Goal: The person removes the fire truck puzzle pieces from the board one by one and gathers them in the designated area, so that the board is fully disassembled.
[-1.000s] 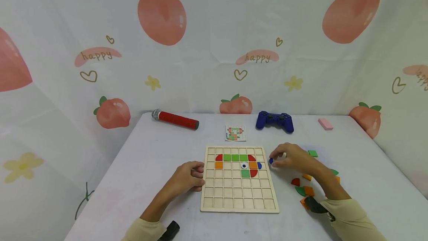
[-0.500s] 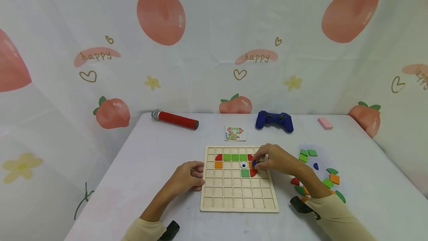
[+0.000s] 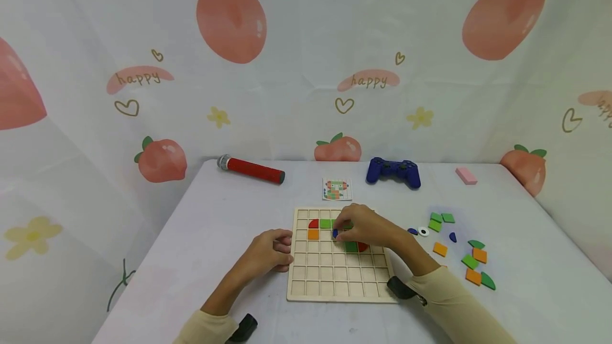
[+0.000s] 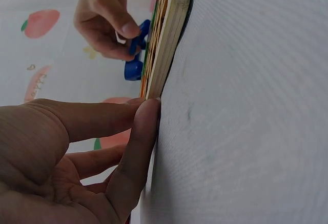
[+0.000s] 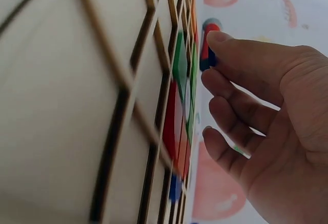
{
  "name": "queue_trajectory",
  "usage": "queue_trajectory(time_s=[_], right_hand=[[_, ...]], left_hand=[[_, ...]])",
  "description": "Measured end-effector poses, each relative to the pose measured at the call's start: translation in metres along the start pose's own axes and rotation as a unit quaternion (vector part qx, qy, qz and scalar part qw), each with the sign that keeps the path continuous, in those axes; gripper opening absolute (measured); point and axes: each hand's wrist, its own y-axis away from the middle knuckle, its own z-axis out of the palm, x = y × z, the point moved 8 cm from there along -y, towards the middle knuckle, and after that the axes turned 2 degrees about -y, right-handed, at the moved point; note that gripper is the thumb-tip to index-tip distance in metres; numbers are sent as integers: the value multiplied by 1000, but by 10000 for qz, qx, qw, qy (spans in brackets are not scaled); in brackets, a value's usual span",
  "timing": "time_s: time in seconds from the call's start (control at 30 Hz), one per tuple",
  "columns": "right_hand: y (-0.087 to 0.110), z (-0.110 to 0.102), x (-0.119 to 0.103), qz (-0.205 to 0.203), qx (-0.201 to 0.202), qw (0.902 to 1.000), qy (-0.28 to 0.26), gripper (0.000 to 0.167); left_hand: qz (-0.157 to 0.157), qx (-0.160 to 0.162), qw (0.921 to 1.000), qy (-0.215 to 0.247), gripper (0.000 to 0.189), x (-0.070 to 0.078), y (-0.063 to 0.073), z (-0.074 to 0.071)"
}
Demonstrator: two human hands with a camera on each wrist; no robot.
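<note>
My left hand (image 3: 270,252) pinches the left edge of a square wooden grid board (image 3: 330,291); thumb and finger meet at its rim (image 4: 171,34) in the left wrist view. Over the board's upper middle, my right hand (image 3: 365,225) pinches a small blue piece (image 3: 335,234) between thumb and index finger, its other fingers loosely bent. Set in the grid are a red rounded piece (image 3: 313,223), a green square (image 3: 325,223) and an orange square (image 3: 313,234). My right hand covers part of the inlaid pattern; a blue piece (image 5: 175,188) shows there in the right wrist view.
Loose pieces lie right of the board, among them a white eye disc (image 3: 423,231), an orange square (image 3: 440,249) and a green leaf-shaped piece (image 3: 487,281). Behind stand a picture card (image 3: 337,189), blue game controller (image 3: 393,173), red microphone (image 3: 253,170) and pink block (image 3: 466,175).
My right hand has carried the blue piece leftward from beside the board's right edge to over its upper middle, uncovering loose pieces on the right. The left hand stays at the board's edge.
</note>
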Motion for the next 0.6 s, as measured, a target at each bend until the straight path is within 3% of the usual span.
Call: queue_trajectory(time_s=[0.6], right_hand=[[-46,25,-35,-413,-6,9989,210,14]], left_hand=[[1,-52,10000,81,61,-2,-3,0]])
